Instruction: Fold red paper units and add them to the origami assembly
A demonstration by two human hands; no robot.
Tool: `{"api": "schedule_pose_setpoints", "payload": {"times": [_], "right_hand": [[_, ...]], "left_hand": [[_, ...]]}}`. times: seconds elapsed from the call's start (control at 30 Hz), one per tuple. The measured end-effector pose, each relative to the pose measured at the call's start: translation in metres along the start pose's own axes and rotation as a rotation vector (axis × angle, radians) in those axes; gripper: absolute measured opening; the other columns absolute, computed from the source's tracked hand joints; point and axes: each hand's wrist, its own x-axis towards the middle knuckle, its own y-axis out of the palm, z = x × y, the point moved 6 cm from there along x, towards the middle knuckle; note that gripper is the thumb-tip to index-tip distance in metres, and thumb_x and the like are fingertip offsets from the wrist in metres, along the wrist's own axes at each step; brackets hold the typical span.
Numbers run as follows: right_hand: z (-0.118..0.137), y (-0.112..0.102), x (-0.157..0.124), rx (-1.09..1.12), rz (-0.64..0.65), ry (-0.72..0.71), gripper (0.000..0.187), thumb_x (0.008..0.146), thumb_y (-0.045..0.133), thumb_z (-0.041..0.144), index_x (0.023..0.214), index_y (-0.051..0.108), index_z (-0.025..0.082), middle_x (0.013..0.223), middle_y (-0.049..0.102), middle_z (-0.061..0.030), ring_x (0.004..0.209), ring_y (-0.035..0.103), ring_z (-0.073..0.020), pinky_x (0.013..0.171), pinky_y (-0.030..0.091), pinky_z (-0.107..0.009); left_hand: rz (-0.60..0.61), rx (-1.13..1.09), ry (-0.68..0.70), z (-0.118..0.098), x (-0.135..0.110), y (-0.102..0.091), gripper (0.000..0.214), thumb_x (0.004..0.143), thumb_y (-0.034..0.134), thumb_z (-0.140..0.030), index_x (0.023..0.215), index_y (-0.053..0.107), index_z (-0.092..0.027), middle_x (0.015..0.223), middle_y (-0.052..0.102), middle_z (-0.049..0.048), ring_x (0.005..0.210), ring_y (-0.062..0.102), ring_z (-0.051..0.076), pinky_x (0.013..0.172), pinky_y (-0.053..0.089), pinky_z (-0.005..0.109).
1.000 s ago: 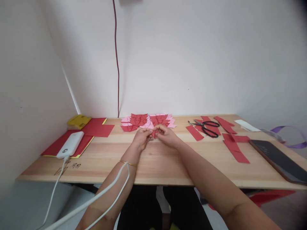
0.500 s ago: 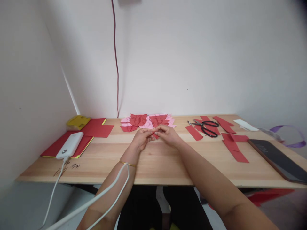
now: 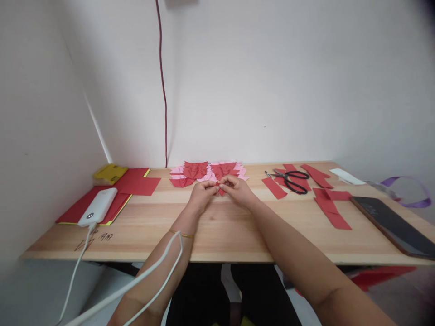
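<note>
My left hand (image 3: 201,194) and my right hand (image 3: 237,190) meet over the middle of the wooden table (image 3: 217,231). Both pinch one small folded red paper piece (image 3: 221,190) between their fingertips, held just above the tabletop. Most of the piece is hidden by my fingers. Right behind it lies a pile of folded red and pink paper pieces (image 3: 207,172) against the wall. A thin gold bracelet circles my left wrist.
Black scissors (image 3: 292,179) lie on red paper strips (image 3: 328,203) to the right. A dark tablet (image 3: 390,222) sits at the right edge. Left are red sheets (image 3: 136,183), a yellow pad (image 3: 110,172) and a white power bank (image 3: 98,206) with its cable.
My fingers have shifted slightly on the red piece and my hands stay together. The view has drifted a little; nothing else on the table has moved.
</note>
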Motion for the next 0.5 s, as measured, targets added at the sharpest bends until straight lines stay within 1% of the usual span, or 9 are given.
{"api": "schedule_pose_setpoints", "payload": {"times": [0.1,0.2,0.27,0.37,0.5], "right_hand": [[0.001,0.001,0.000,0.040,-0.019,0.005,0.014,0.075,0.057,0.031,0.082,0.057,0.019,0.076,0.060,-0.0011,0.070,0.055,-0.0137,0.066,0.046,-0.027],[-0.002,0.002,0.000,0.133,-0.027,0.022,0.025,0.073,0.061,0.033,0.092,0.056,0.018,0.083,0.060,-0.0020,0.075,0.057,-0.0138,0.070,0.047,-0.028],[-0.006,0.002,0.000,0.159,-0.019,0.046,0.029,0.073,0.062,0.034,0.095,0.056,0.018,0.086,0.060,-0.0027,0.077,0.058,-0.0138,0.073,0.047,-0.028],[-0.011,0.002,0.001,0.116,0.001,0.076,0.026,0.075,0.059,0.034,0.094,0.057,0.016,0.087,0.061,-0.0033,0.077,0.058,-0.0137,0.073,0.046,-0.028],[-0.013,0.002,0.001,0.060,0.037,0.070,0.021,0.078,0.055,0.034,0.090,0.059,0.016,0.084,0.061,-0.0024,0.074,0.056,-0.0132,0.070,0.044,-0.027]], "left_hand": [[-0.021,0.033,0.041,0.000,0.002,-0.002,0.015,0.058,0.072,-0.024,0.064,0.063,-0.013,0.057,0.057,-0.0032,0.055,0.049,0.008,0.059,0.038,0.021],[-0.034,0.067,0.077,-0.002,0.003,-0.005,0.013,0.061,0.070,-0.024,0.063,0.062,-0.013,0.057,0.057,-0.0026,0.057,0.050,0.009,0.060,0.038,0.022],[-0.032,0.084,0.090,-0.002,0.004,-0.006,0.013,0.062,0.069,-0.024,0.064,0.063,-0.013,0.058,0.058,-0.0018,0.058,0.051,0.009,0.062,0.038,0.022],[-0.027,0.117,0.116,-0.003,0.004,-0.007,0.012,0.063,0.068,-0.024,0.065,0.063,-0.013,0.058,0.058,-0.0014,0.058,0.051,0.010,0.062,0.039,0.023],[-0.023,0.148,0.148,-0.003,0.005,-0.007,0.011,0.064,0.066,-0.023,0.063,0.061,-0.014,0.058,0.057,-0.0021,0.058,0.050,0.009,0.061,0.038,0.022]]}}
